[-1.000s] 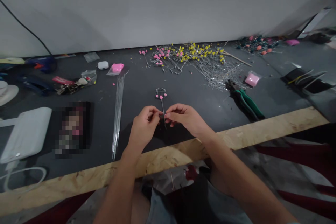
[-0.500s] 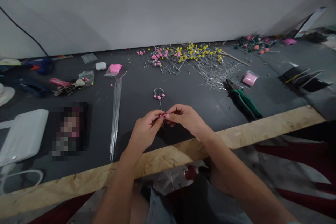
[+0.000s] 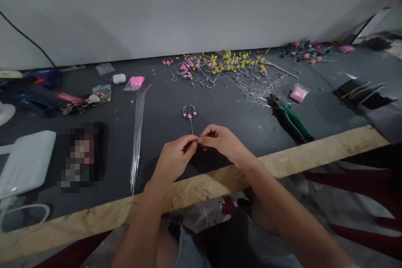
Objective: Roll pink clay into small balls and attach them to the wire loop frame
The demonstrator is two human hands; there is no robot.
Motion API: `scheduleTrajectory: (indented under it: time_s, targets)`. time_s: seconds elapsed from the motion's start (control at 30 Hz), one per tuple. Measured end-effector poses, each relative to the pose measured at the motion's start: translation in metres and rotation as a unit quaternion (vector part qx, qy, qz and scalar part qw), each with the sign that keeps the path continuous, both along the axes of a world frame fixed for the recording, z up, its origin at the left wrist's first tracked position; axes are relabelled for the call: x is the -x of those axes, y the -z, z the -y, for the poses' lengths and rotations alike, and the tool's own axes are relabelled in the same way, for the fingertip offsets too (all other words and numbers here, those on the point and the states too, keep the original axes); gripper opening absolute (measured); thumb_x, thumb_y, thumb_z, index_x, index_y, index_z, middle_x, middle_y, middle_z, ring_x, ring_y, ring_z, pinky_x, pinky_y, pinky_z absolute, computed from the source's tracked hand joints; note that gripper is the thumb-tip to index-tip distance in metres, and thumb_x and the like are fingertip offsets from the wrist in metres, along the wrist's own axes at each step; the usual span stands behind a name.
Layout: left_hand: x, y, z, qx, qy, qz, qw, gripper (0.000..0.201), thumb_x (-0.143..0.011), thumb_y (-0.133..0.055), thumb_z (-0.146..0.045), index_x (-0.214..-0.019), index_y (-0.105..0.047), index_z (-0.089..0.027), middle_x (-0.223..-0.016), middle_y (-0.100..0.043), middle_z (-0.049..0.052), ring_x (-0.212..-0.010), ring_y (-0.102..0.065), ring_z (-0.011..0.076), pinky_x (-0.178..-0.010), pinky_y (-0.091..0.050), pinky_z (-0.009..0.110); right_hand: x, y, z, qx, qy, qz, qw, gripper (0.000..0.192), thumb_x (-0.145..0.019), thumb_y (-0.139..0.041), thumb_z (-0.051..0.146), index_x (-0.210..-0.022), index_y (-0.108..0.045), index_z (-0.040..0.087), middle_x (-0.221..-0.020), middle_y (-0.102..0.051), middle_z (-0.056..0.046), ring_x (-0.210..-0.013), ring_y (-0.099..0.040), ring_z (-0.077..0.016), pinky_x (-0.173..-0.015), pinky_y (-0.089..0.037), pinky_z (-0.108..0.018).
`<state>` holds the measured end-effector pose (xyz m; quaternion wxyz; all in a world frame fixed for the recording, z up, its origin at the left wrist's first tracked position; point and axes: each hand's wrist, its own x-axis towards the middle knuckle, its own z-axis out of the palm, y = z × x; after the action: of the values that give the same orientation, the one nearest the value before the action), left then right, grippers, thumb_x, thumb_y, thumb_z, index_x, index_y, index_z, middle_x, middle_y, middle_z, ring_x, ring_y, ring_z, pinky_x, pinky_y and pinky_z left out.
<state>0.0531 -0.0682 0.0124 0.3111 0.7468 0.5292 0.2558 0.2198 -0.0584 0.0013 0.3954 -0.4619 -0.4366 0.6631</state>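
Note:
My left hand and my right hand meet at the fingertips just above the dark table, each closed in a pinch. Between them is a tiny piece of pink clay, now almost wholly covered by the fingers. Just beyond them lies a wire piece with a rounded cage-like head and small pink blobs along its lower edge. Its stem points toward my fingers, and its lower end is hidden by them.
Straight wires lie to the left. Green-handled pliers and a pink clay packet are at the right. Behind lies a pile of wire stems with yellow blobs. A wooden strip edges the table.
My fingertips have closed further over the pink clay, which showed a little more before. Both hands stay in nearly the same place. The wire piece has not moved on the table.

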Motion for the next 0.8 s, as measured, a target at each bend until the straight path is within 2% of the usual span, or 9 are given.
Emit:
scheduleTrajectory:
  time_s: [0.23,0.4,0.5,0.57,0.67,0.8]
  targets:
    - [0.001,0.0,-0.001,0.015,-0.001,-0.009,1.0,0.015,-0.085,-0.049,-0.03,-0.088,-0.062,-0.024,-0.073,-0.066,-0.003,-0.062,-0.059,0.012,-0.058,-0.041,0.024,0.002,-0.003,0.001,-0.015,0.035,-0.031,0.999,0.014,-0.068,-0.066,0.022,-0.069,-0.053,0.018,-0.058,-0.055,0.005,-0.055,-0.053,-0.0081,-0.057,-0.043,-0.024]
    - [0.008,0.01,-0.008,0.087,-0.072,0.135,0.984,0.016,-0.085,-0.048,-0.033,-0.093,-0.054,-0.02,-0.088,-0.068,0.004,-0.074,-0.065,0.0151,-0.069,-0.05,0.029,-0.002,-0.005,0.0,0.028,0.042,-0.055,0.997,0.015,-0.07,-0.065,0.026,-0.083,-0.061,0.018,-0.068,-0.057,0.003,-0.061,-0.053,-0.0081,-0.061,-0.045,-0.024]
    - [0.008,0.014,-0.012,0.117,-0.088,0.223,0.964,0.02,-0.086,-0.047,-0.033,-0.099,-0.051,-0.018,-0.093,-0.068,0.008,-0.081,-0.065,0.0172,-0.072,-0.053,0.032,-0.004,-0.002,-0.001,0.027,0.021,-0.04,0.999,0.016,-0.073,-0.064,0.03,-0.084,-0.065,0.018,-0.071,-0.058,0.001,-0.065,-0.054,-0.0088,-0.062,-0.046,-0.024]
    - [0.007,0.014,-0.012,0.125,-0.09,0.248,0.956,0.025,-0.087,-0.047,-0.035,-0.103,-0.051,-0.017,-0.094,-0.068,0.009,-0.085,-0.065,0.0184,-0.072,-0.054,0.033,-0.005,0.0,-0.001,0.02,0.013,-0.041,0.999,0.017,-0.075,-0.064,0.032,-0.085,-0.065,0.018,-0.072,-0.059,0.0,-0.066,-0.054,-0.009,-0.061,-0.046,-0.024]
    - [0.008,0.011,-0.012,0.121,-0.085,0.228,0.962,0.029,-0.086,-0.048,-0.041,-0.099,-0.056,-0.016,-0.091,-0.068,0.009,-0.08,-0.065,0.018,-0.066,-0.055,0.03,-0.006,0.0,0.0,0.015,0.018,-0.05,0.998,0.018,-0.074,-0.065,0.034,-0.082,-0.065,0.018,-0.07,-0.058,0.001,-0.063,-0.054,-0.0086,-0.056,-0.044,-0.023]
    - [0.02,0.009,-0.018,0.072,-0.108,0.105,0.986,0.03,-0.083,-0.052,-0.045,-0.093,-0.062,-0.019,-0.078,-0.068,0.004,-0.063,-0.062,0.0155,-0.056,-0.049,0.027,-0.007,0.0,-0.001,-0.003,0.035,-0.055,0.998,0.018,-0.069,-0.071,0.031,-0.079,-0.064,0.018,-0.067,-0.059,0.002,-0.06,-0.054,-0.0083,-0.055,-0.045,-0.023]
